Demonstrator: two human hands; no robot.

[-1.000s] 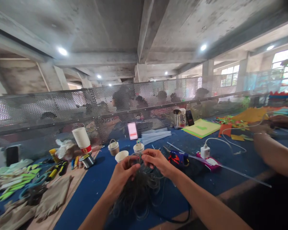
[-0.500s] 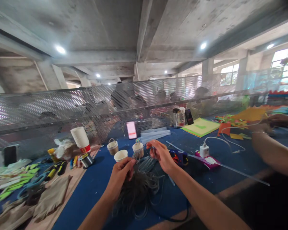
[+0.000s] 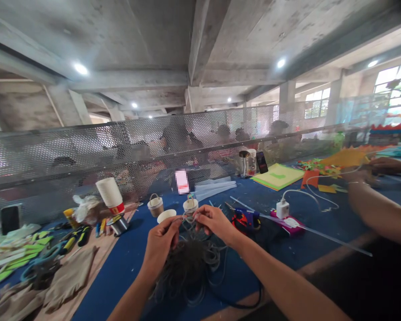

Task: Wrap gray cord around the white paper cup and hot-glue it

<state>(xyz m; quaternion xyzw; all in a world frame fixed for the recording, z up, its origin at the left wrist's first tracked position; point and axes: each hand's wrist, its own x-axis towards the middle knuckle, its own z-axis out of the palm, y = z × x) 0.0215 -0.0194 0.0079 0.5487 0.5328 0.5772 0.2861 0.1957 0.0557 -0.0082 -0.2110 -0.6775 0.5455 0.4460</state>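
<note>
Since half a second ago, right hand (image 3: 213,223) has dropped from its raised position and closed in on left hand (image 3: 160,243); both now meet above the wire tangle (image 3: 187,267).

Wire tangle: dark, loosely coiled, lying on the blue table (image 3: 127,263) directly below both hands, a strand rising from it to the fingertips.
Left hand: fingers (image 3: 171,226) pinched on the strand, at the tangle's upper left.
Right hand: fingers (image 3: 200,218) pinched on the same strand, at the tangle's upper right, just beside the left fingertips.
Paper cups (image 3: 167,216): three small ones, just beyond the tangle.
Glue gun (image 3: 243,220): right of the tangle.
White charger (image 3: 282,208): further right.
Cup stack (image 3: 111,195): far left of the tangle.
Co-worker's arm (image 3: 377,209): far right, well apart.
</note>
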